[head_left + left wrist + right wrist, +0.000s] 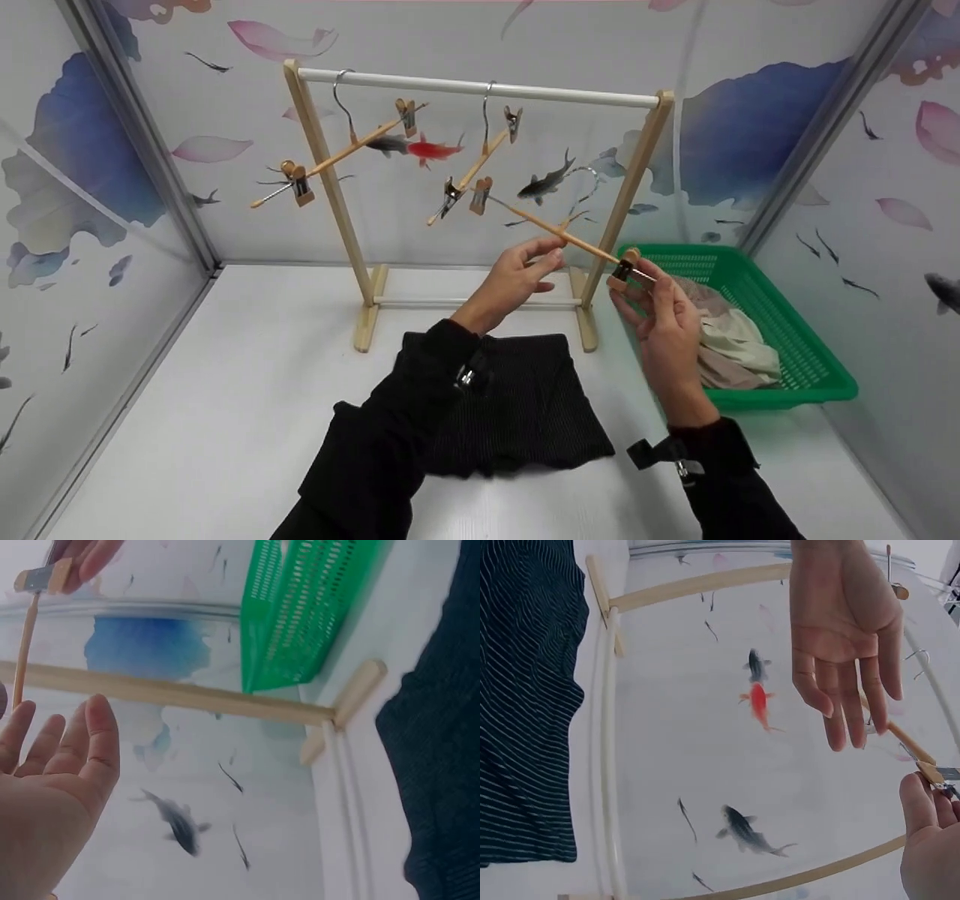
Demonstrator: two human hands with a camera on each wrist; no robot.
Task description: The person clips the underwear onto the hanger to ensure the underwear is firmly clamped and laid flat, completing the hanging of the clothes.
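A wooden clip hanger (536, 220) slants in front of the rack's right half, its hook upward. My right hand (667, 330) pinches its near end, beside a clip (622, 271) with wooden pads. Under the middle of the bar is my left hand (510, 285), fingers loosely extended and fingertips right at the wood; the right wrist view shows this left hand (847, 637) with its fingers spread downward. Below the hands, a dark, finely striped garment (525, 397) lies flat on the table, partly hidden by my left sleeve.
A wooden rack (626, 180) with a white top rail (465, 84) stands behind the hands. Two other clip hangers, one left (345, 157) and one central (480, 161), hang from it. At right, a green basket (817, 382) holds pale crumpled cloth (735, 337).
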